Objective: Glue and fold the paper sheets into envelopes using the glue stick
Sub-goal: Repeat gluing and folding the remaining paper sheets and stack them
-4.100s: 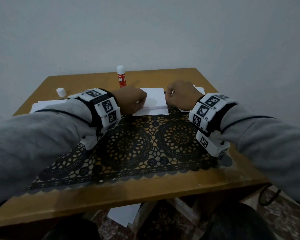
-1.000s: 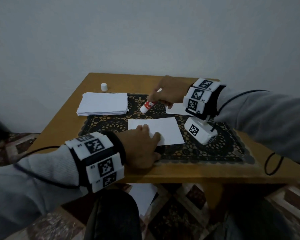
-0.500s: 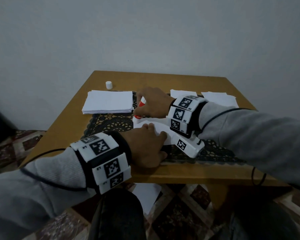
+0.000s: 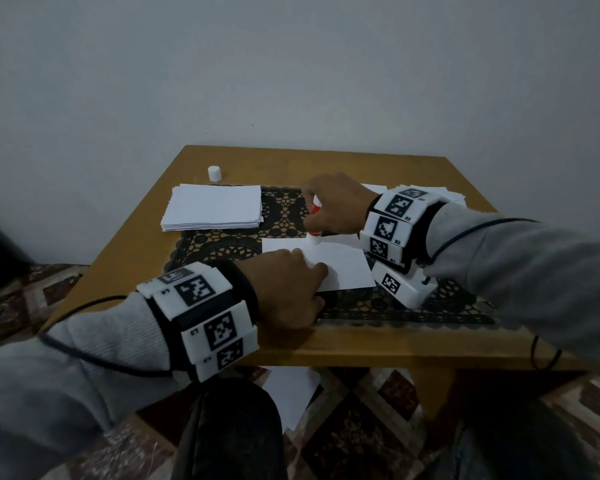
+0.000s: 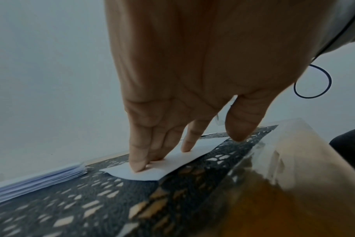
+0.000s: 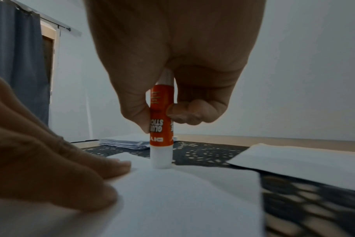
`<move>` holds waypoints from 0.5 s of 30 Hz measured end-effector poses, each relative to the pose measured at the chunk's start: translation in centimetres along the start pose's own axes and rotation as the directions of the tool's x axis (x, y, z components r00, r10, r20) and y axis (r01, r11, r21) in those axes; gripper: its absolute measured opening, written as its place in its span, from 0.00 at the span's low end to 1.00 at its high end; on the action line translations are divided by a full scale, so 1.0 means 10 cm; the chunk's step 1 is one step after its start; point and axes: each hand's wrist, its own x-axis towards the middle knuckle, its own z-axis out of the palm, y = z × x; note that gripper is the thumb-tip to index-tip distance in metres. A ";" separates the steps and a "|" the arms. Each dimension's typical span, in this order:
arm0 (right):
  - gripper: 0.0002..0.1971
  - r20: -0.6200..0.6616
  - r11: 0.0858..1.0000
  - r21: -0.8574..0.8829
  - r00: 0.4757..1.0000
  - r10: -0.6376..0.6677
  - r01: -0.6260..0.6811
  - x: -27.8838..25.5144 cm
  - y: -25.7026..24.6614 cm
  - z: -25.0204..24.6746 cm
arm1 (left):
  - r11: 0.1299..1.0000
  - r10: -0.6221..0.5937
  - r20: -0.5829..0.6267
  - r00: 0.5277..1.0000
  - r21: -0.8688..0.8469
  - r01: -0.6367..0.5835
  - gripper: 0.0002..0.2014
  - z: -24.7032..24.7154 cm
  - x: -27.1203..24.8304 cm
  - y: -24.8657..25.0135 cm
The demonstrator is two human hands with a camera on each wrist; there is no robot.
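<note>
Pinching the glue stick [image 6: 160, 121] between thumb and curled fingers, the right hand [image 4: 338, 206] holds it straight up and down with its white tip touching the far edge of the sheet [image 4: 340, 268]. Held upright like that, the glue can rub on flat, I think. The left hand [image 4: 288, 289] lies spread on the near left part of the same sheet, its straight fingers [image 5: 139, 158] pressing down, likely so the paper cannot slide while the stick pushes on it. The sheet lies on a dark lace mat [image 4: 284, 209] on the table [image 4: 326, 161]. A stack [image 4: 213, 206] of fresh paper waits to the left, close enough to reach. The cap [image 4: 214, 173] stands behind the stack, out of the way.
</note>
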 end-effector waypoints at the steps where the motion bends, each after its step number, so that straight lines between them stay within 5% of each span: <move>1: 0.17 -0.008 1.000 -0.007 1.000 0.007 -0.007 -0.03 0.05 -0.01 | 1.000 0.002 -0.017 1.000 0.011 -0.002 0.27 -0.01 0.01 0.00; 7: 0.16 -0.009 0.997 -0.047 0.998 0.063 -0.063 -0.16 0.31 -0.10 | 0.993 0.034 -0.077 0.996 0.117 -0.025 0.23 -0.09 0.14 -0.10; 15: 0.12 -0.009 0.972 -0.228 0.998 0.058 -0.058 -0.26 0.41 -0.20 | 0.988 0.074 0.005 0.997 0.134 -0.073 0.36 -0.24 0.33 -0.27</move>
